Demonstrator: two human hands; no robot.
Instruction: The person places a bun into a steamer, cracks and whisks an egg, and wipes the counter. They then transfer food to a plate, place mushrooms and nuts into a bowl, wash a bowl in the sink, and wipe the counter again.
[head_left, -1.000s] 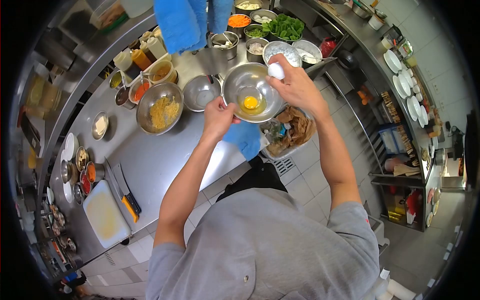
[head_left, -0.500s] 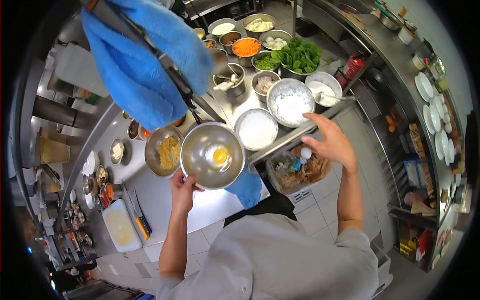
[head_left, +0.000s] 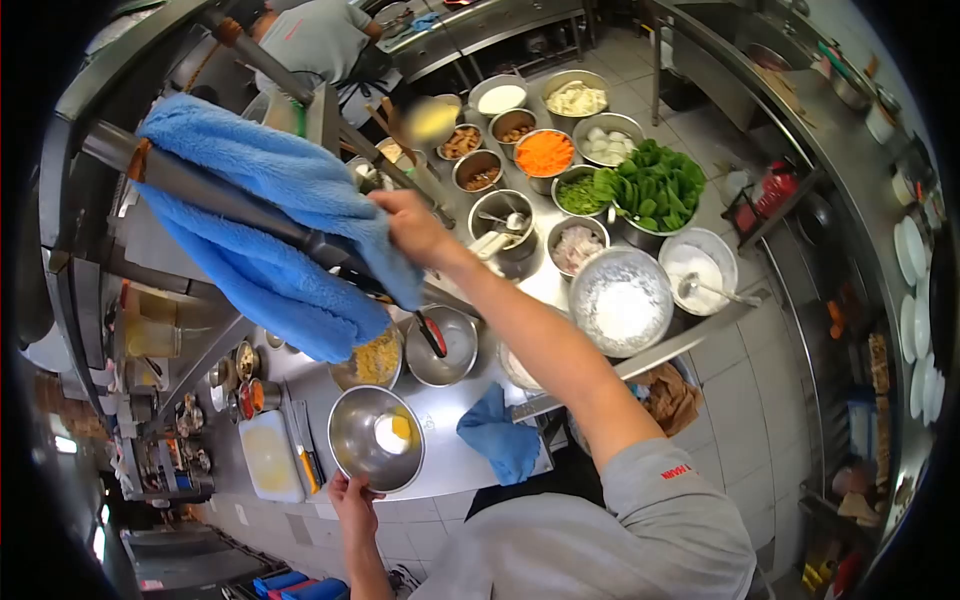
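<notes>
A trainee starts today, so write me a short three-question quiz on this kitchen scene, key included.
1. What is the left hand holding?
a) a spoon
b) a metal bowl with a raw egg in it
c) a white plate

2. True or false: the orange-handled knife lies on top of the cutting board.

3. Fill in the colour: the cloth at the edge of the counter is ____.

Key: 1 b; 2 false, it lies beside the board; 3 blue.
</notes>
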